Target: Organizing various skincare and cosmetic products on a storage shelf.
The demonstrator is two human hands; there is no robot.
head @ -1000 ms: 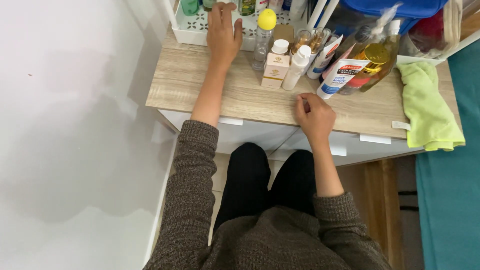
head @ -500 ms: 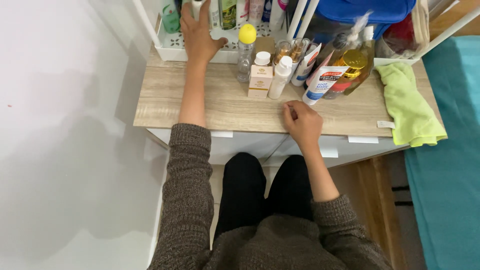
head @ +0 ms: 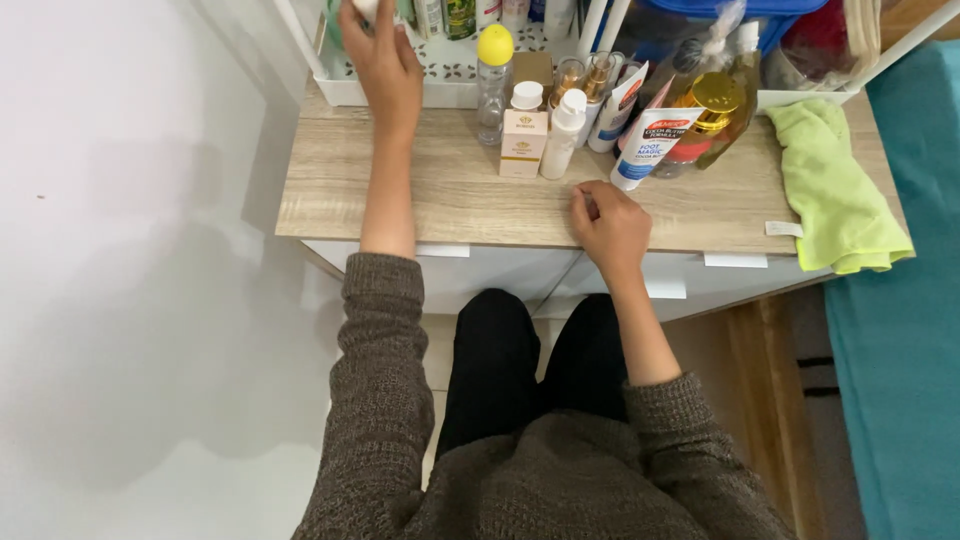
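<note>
Head view, looking down at a seated person in a brown knit sweater and black trousers.

Left hand (head: 380,62): stretched forward to the far left of the wooden tabletop (head: 440,195), reaching into the white perforated tray (head: 440,75). Its fingers curl over a small white item (head: 364,8) at the top edge of the frame; the item is mostly cut off, so it appears grasped, though I cannot tell for sure.

Right hand (head: 610,222): resting on the tabletop near the front edge, fingers loosely curled, holding nothing. Just beyond it stands a white tube with blue print (head: 650,150), near but apart from the knuckles.

Other stock on the tabletop, left to right: clear bottle with yellow cap (head: 494,70), cream carton with white cap (head: 523,140), slim white bottle (head: 562,132), amber bottle with gold lid (head: 712,115). A yellow-green cloth (head: 835,190) lies at the right end, draped over the edge.
</note>
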